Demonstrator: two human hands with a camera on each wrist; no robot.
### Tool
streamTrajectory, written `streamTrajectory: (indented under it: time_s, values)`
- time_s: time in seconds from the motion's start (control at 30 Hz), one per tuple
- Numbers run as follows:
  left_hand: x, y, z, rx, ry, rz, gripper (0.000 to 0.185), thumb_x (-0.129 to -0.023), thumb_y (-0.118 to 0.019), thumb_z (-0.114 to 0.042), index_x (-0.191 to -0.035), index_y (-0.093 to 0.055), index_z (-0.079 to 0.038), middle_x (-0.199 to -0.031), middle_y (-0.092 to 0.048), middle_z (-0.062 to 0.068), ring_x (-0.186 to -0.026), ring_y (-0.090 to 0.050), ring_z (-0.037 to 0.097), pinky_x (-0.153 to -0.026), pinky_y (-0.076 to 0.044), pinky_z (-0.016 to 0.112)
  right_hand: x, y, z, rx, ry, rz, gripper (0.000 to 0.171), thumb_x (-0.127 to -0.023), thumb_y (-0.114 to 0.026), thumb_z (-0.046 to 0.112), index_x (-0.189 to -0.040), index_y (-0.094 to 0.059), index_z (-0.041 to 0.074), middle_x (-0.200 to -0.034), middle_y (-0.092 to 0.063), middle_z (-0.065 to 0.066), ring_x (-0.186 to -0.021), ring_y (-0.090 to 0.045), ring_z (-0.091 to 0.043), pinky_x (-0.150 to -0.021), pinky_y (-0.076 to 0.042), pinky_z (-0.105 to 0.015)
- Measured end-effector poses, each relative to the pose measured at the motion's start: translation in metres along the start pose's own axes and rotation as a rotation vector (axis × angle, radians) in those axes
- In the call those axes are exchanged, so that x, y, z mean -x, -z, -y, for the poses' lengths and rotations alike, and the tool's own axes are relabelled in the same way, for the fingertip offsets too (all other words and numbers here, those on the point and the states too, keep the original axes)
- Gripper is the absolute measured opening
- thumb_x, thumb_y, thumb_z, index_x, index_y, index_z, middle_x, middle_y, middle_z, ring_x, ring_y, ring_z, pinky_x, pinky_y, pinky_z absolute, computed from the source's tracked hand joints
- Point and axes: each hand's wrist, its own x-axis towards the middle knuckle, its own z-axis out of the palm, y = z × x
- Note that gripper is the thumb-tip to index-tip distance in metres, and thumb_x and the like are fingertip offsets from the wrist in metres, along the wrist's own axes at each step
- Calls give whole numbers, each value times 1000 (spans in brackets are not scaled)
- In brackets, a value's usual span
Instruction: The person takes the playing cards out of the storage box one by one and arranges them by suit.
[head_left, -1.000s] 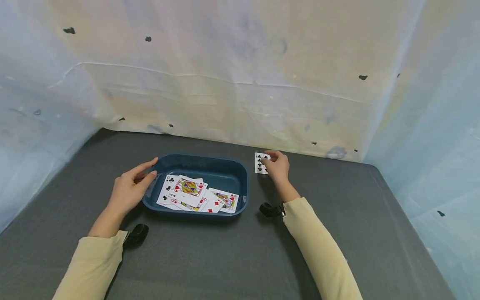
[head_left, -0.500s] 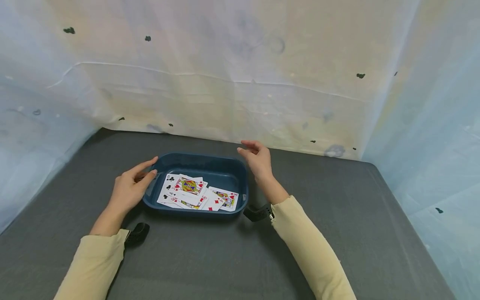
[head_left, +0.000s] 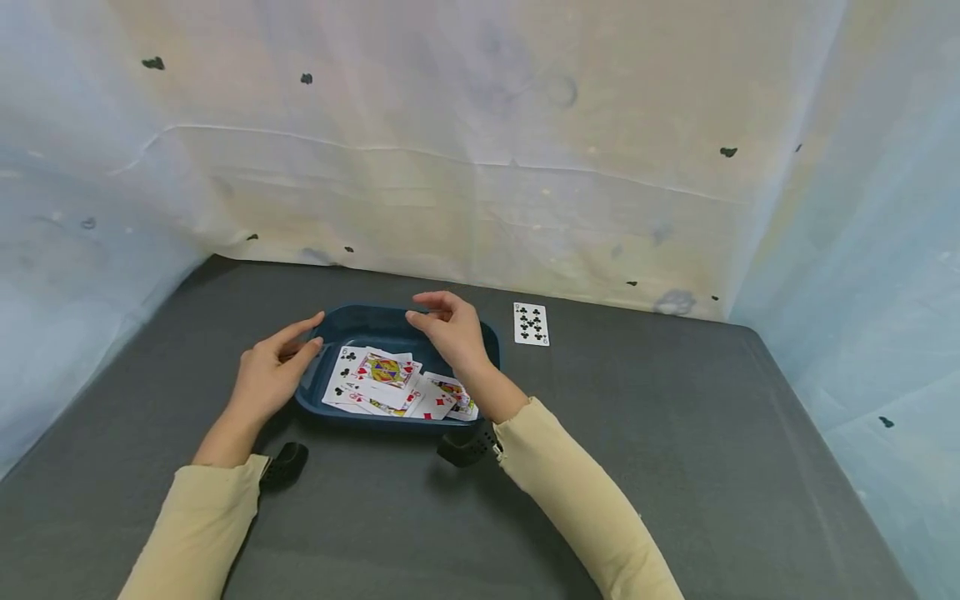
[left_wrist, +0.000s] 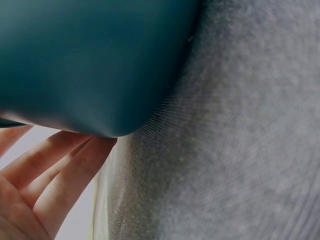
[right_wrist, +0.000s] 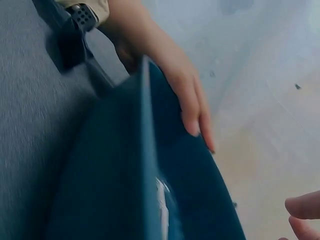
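Observation:
A dark blue plastic tray stands on the table. My left hand holds its left end, the thumb over the rim and, in the left wrist view, fingertips against the outer wall. Inside the tray lie several loose playing cards, face up and overlapping. My right hand hovers over the tray's right half, thumb and fingers apart and loosely bent, no card visible between them. It hides part of the tray. One clubs card lies face up on the table, right of the tray.
A dark grey cloth covers the table. Pale patterned sheets hang as walls along the back and sides. A black wrist device sits under the right wrist, another one by the left wrist.
My right hand has moved left from the clubs card to above the tray; the card stays on the table. My left hand keeps its place on the tray's left end.

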Motion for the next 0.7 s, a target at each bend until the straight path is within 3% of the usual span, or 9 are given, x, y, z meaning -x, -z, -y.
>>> streamTrajectory:
  time_s: [0.13, 0.37, 0.53, 0.7]
  values:
    - [0, -1, 0, 5, 5, -1, 45, -101, -47, -37, -144, -46, -24, -117, -66, 24, -87, -61, 32, -58, -41, 31, 3, -18, 0, 55, -36, 17, 25, -87, -72, 18, -111, -69, 10, -114, -64, -6, -82, -52, -13, -68, -43, -22]
    - [0, -1, 0, -5, 18, 13, 46, -101, -46, -38, -145, -45, -25, -123, -61, 27, -105, -62, 42, -71, -47, 42, 4, -48, -7, 158, -98, 110, 25, -85, -74, 22, -108, -70, 13, -111, -64, -3, -76, -52, -10, -65, -42, -23]
    - [1, 0, 1, -8, 23, 16, 46, -101, -46, -38, -145, -45, -25, -122, -62, 27, -105, -61, 42, -70, -46, 41, 4, -60, -12, 247, -98, 195, 33, -84, -75, 29, -112, -68, 15, -121, -63, -3, -98, -58, -15, -80, -49, -30]
    - [2, 1, 1, -2, 21, 23, 46, -101, -45, -38, -145, -44, -26, -121, -62, 27, -99, -62, 38, -65, -42, 34, 4, -67, -19, 379, -100, 265, 47, -80, -77, 36, -122, -65, 17, -127, -60, -3, -116, -55, -19, -93, -47, -35]
